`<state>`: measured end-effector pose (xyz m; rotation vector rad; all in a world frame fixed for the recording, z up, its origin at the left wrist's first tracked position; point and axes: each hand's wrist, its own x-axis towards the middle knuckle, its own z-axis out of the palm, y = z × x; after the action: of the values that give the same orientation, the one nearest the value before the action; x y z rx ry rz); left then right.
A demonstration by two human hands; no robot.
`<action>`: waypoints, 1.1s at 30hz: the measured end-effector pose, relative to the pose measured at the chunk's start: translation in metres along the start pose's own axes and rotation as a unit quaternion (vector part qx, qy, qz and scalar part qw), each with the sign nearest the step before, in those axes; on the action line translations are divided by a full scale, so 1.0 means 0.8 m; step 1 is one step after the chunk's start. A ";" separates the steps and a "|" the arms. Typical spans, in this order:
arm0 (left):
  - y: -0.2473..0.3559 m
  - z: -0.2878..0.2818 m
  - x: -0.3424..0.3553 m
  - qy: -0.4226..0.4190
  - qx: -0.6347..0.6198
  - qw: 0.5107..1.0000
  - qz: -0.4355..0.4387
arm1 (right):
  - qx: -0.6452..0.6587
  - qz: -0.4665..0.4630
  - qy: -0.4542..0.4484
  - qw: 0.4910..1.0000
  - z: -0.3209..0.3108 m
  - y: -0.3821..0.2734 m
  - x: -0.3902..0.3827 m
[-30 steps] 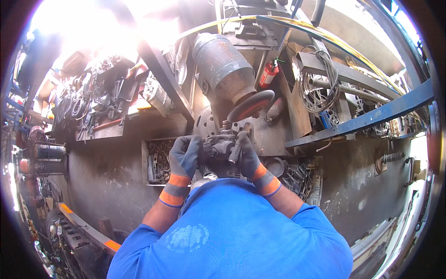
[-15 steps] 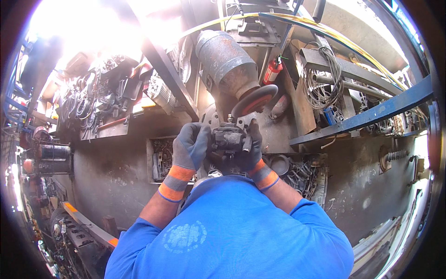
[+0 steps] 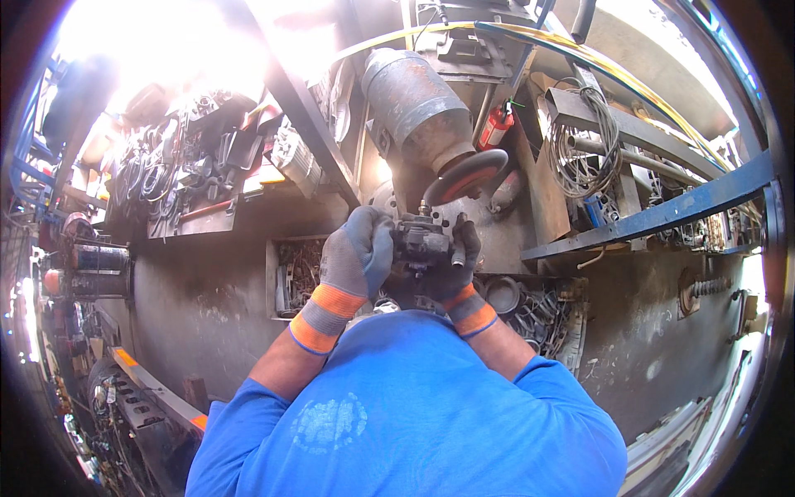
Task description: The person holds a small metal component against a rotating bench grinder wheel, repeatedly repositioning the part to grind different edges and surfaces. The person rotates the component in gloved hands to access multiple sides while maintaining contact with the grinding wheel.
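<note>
Your left hand (image 3: 354, 253) and right hand (image 3: 460, 273) hold a dark metal part (image 3: 423, 241), a cylindrical machine (image 3: 421, 103) beyond them, stained floor (image 3: 211, 302) either side.

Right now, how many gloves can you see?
2: one on the left hand, one on the right hand, either side of the metal part. More could be hidden.

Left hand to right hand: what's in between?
A dark metal part sits between the left hand and the right hand, as the head view shows.
</note>
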<state>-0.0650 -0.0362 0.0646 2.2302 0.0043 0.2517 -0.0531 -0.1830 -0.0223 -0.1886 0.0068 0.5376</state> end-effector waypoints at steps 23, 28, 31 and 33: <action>0.023 -0.002 0.000 -0.020 0.044 0.998 0.039 | -0.173 0.040 -0.005 0.984 -0.043 -0.013 -0.005; 0.016 0.000 0.000 -0.008 0.050 0.995 0.083 | 0.027 0.105 -0.016 0.994 -0.031 -0.018 -0.004; 0.019 -0.002 0.011 -0.004 0.060 0.993 0.101 | -0.068 0.031 -0.007 0.997 -0.033 -0.020 0.001; 0.018 -0.003 0.011 -0.004 0.064 0.992 0.106 | -0.042 0.046 -0.027 0.998 -0.019 -0.020 -0.003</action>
<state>-0.0577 -0.0429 0.0788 2.3602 -0.2269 0.3673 -0.0468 -0.2003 -0.0346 -0.2568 -0.0590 0.6350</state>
